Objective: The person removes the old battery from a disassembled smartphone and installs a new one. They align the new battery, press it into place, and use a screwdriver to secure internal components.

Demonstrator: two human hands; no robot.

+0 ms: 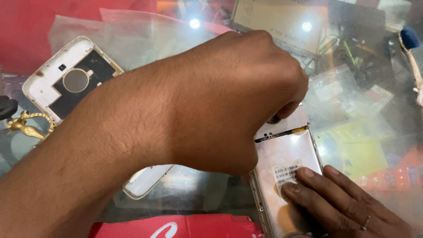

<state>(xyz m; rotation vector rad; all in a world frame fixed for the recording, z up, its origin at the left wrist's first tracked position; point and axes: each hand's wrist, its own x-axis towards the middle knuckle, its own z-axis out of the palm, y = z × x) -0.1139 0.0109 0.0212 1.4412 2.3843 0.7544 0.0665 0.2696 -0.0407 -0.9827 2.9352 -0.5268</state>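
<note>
Glass-topped counter (194, 194), cluttered beneath the pane with packets, wires and coloured cards; red surface at far left, red box (176, 228) at the near edge. Two bright light reflections on the glass at the far side.

Opened phone body (284, 176) lies flat on the glass, right of centre, near side, silvery inner plate up, a barcode sticker (286, 172) on it, dark strip across its far end.

Left hand (238, 101) comes in across the frame from the near left, forearm filling the middle. Fingers curled down into a loose fist over the far end of the phone body; fingertips hidden under the hand, so cannot tell what, if anything, they pinch.

Right hand (339, 198) enters from the near right, fingers flat and spread slightly, pressing on the phone body right beside the sticker; grips nothing. Ring on one finger.

Detached white back cover (66, 77) sits far left on the glass, inner side up, well apart from the phone body. Small gold-coloured ornament (26, 125) just near of it. White-handled brush with blue tip (412, 48) at far right edge.
</note>
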